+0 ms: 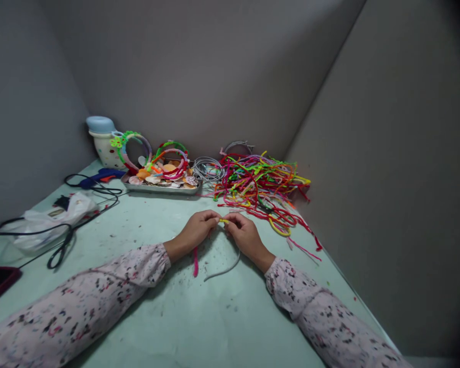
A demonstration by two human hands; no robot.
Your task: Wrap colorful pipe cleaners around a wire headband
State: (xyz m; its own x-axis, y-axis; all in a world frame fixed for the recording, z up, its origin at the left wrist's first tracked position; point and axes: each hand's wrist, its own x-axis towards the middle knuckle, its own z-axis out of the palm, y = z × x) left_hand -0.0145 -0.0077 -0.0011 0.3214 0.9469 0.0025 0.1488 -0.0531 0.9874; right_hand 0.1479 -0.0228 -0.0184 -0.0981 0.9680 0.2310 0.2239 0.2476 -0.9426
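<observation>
Close together over the middle of the table, my left hand [197, 228] and my right hand [247, 237] pinch a short yellow pipe cleaner [223, 221] between their fingertips. It appears wound around something thin, mostly hidden by the fingers. Below my right hand, a grey wire [225, 273] curves down and left over the tabletop. A pink pipe cleaner end [196, 263] hangs out beneath my left hand; where its other end goes is hidden.
A metal tray [164, 190] of shells and colourful hoops stands at the back, beside coiled grey wire [209, 169] and a heaped pile of pipe cleaners [260, 179]. Leftward are a spotted cup [109, 148], a blue tool [99, 177], black cable [71, 230] and a plastic bag [42, 230].
</observation>
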